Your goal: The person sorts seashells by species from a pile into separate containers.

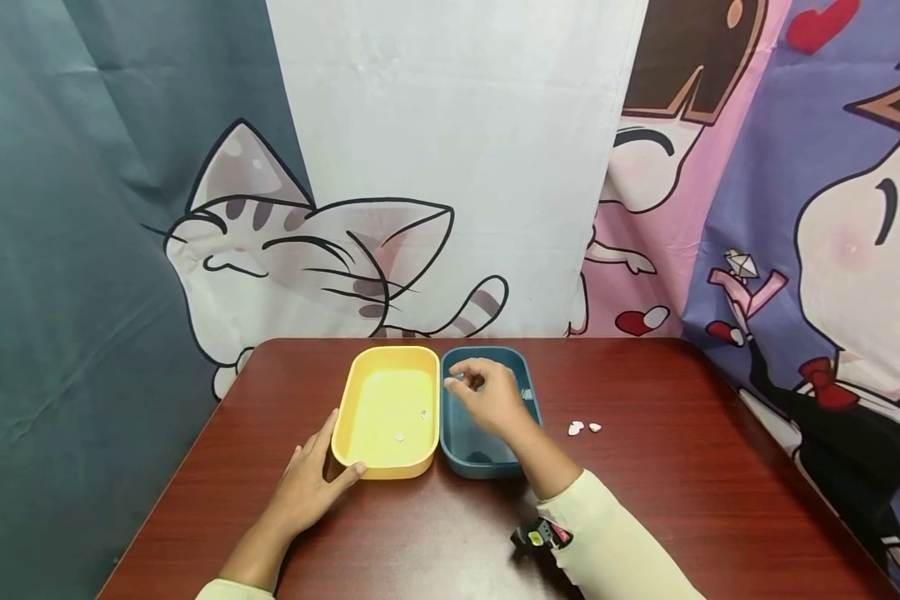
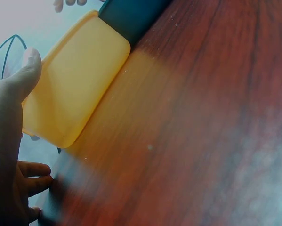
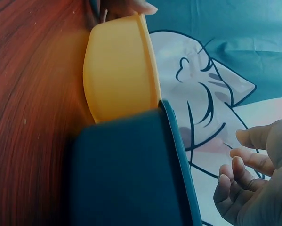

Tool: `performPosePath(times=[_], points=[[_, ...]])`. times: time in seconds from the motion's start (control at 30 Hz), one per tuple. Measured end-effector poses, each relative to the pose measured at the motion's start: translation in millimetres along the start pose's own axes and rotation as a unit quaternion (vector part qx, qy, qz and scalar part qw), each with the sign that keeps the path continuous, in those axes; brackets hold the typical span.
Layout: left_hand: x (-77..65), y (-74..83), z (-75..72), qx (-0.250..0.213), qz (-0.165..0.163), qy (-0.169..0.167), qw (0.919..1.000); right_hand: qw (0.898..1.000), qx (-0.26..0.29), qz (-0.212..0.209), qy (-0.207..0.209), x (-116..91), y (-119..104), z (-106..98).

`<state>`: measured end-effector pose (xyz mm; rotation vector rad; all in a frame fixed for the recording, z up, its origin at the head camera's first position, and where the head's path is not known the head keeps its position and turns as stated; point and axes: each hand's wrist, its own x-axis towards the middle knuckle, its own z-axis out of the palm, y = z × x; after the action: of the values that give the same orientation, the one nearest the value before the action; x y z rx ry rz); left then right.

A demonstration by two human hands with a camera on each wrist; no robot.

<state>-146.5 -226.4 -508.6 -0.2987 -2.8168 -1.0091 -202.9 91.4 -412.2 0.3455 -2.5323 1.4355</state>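
A yellow tray (image 1: pixel 390 471) stands on the table with two small whitish pieces (image 1: pixel 399 437) inside. My left hand (image 1: pixel 307 487) rests at its near left corner, thumb at the front rim and straight fingers along the left side. Directly right of it is a dark blue tray (image 1: pixel 487 471), side by side with the yellow one. Above the blue tray hovers my right hand (image 1: pixel 487 396), its fingers loosely bent. In the right wrist view a gap shows between thumb and fingertips (image 3: pixel 237 162), with nothing seen between them.
Several small whitish pieces (image 1: pixel 576 428) lie on the reddish-brown table (image 1: pixel 645 492) to the right of the blue tray. A small dark device (image 1: pixel 542 533) sits at the right sleeve's cuff. Behind the table hangs a cloth printed with a cartoon cat (image 1: pixel 285 250).
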Motion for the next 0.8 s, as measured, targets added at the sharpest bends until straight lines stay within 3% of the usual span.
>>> performPosePath(times=[0.4, 0.8], points=[[2.8, -3.0, 3.7, -0.002, 0.003, 0.005, 1.0, 0.999, -0.02, -0.001, 0.027, -2, 28, -38], [1.4, -1.4, 3.6, -0.001, 0.0, 0.003, 1.0, 0.997, -0.048, 0.035, 0.045, -8, 55, -70]])
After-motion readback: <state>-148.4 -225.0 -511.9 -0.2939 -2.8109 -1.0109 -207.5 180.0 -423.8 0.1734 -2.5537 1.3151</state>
